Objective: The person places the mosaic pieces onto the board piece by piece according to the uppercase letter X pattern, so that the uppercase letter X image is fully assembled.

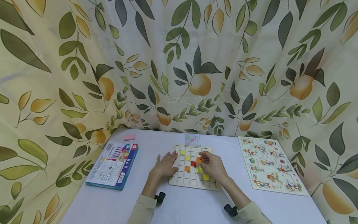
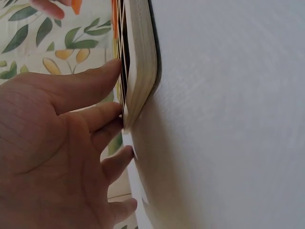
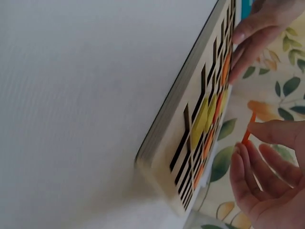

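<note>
Your right hand (image 1: 213, 165) pinches an orange tile (image 1: 199, 160) over the middle of the grid board (image 1: 193, 183), apparently mid-placement; next, seat it squarely in one cell. Your left hand (image 1: 165, 165) lies flat, fingers straight, on the board's left edge.

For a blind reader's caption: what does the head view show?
A right hand pinches an orange tile over a wooden grid board; the left hand rests flat on its left edge.

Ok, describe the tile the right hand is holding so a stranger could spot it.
Find the wooden grid board at the middle of the white table. Over its right half, the right hand pinches an orange square tile, the only tile lifted off the board.
</note>
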Available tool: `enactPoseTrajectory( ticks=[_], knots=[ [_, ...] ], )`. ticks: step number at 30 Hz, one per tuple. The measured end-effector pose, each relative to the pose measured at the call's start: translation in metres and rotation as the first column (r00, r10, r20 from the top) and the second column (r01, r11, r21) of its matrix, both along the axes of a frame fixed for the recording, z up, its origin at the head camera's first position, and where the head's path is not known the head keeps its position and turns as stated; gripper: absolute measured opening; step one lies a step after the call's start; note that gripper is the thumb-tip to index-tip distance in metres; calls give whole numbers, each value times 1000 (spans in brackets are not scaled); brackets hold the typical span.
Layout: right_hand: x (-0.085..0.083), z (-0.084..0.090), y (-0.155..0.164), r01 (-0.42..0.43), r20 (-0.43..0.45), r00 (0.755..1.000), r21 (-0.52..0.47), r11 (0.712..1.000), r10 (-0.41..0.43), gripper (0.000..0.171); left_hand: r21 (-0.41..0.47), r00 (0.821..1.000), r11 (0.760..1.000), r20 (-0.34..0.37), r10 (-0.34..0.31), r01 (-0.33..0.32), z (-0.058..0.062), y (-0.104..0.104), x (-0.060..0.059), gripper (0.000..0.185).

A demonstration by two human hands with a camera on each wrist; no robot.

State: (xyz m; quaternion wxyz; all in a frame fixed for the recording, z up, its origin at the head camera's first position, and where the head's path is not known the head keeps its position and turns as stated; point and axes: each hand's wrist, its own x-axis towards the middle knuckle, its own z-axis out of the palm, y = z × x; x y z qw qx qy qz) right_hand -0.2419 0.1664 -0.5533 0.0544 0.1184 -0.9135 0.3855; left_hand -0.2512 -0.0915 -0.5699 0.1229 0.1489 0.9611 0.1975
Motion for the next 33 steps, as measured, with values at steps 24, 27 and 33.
enactPoseTrajectory(
  ticks=[24, 27, 33],
  knots=[
    [16, -10, -55, -312, 54, 949, 51, 949, 310, 38, -22, 1000, 1000, 26, 4, -4, 6, -3, 1, 69],
    [16, -12, -57, -331, 58, 943, 67, 941, 327, 36, -13, 1000, 1000, 24, 10, -10, 5, -2, 0, 69],
    [15, -16, -60, -338, 69, 940, 88, 937, 333, 36, -23, 999, 999, 26, 27, -26, 3, -2, -1, 70]
  ],
)
